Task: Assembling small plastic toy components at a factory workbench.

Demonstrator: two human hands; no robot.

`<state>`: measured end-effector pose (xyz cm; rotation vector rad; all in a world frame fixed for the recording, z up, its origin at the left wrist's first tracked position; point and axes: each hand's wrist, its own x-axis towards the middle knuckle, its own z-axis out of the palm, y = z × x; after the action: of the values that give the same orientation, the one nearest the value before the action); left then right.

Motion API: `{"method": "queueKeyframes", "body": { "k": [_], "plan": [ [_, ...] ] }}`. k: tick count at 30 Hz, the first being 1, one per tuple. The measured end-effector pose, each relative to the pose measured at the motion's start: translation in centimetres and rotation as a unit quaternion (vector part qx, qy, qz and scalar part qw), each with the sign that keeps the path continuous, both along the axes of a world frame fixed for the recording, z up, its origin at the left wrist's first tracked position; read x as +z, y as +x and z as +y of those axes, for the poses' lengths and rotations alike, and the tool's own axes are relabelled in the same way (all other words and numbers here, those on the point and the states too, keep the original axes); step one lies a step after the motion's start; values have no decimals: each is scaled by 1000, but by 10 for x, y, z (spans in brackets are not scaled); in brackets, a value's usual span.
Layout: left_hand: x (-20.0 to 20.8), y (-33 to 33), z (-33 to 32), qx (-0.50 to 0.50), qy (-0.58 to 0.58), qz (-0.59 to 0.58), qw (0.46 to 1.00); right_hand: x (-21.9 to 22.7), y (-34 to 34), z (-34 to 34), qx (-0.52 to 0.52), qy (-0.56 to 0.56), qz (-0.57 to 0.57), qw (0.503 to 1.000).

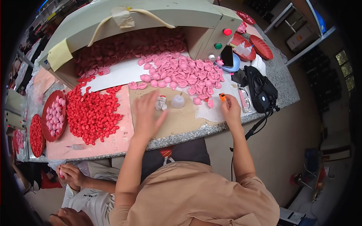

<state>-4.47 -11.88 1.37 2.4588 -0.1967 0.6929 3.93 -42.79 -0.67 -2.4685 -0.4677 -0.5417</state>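
Observation:
My left hand [145, 115] is over the brown board [181, 126], its fingers spread and slightly blurred, holding nothing that I can see. Just beside its fingertips lies a small crumpled white thing with a bit of red [161, 102]. A squat translucent bottle with a thin tip [178, 101] stands upright to the right of it. At the bench's right side, my right hand [231, 109] pinches a small orange object with a dark end [222, 97]; its exact kind is unclear. Pink soft-looking pieces [184, 69], some round and some wrinkled, are heaped beyond both hands.
Small red pieces [92, 113] are piled at left, near a red dish [46, 124] of pink balls. A grey machine housing [203, 19] spans the back. A black bag [260, 90] sits at right. A co-worker's hands [71, 175] hold something pink at lower left.

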Motion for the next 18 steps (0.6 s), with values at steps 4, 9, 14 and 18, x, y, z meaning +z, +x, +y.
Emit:
{"method": "queueKeyframes", "body": {
  "k": [4,9,14,18],
  "plan": [
    [-11,30,-36,-63,-10,40,997,23,-16,32,41,357,199,912],
    [-8,30,-41,-110,-88,87,986,54,-31,70,145,372,311,862],
    [-5,5,-29,-54,-182,6,982,67,-37,84,151,398,416,803],
    [1,-7,-22,-17,-121,-19,992,58,-36,98,144,405,445,786]
  ]
}}
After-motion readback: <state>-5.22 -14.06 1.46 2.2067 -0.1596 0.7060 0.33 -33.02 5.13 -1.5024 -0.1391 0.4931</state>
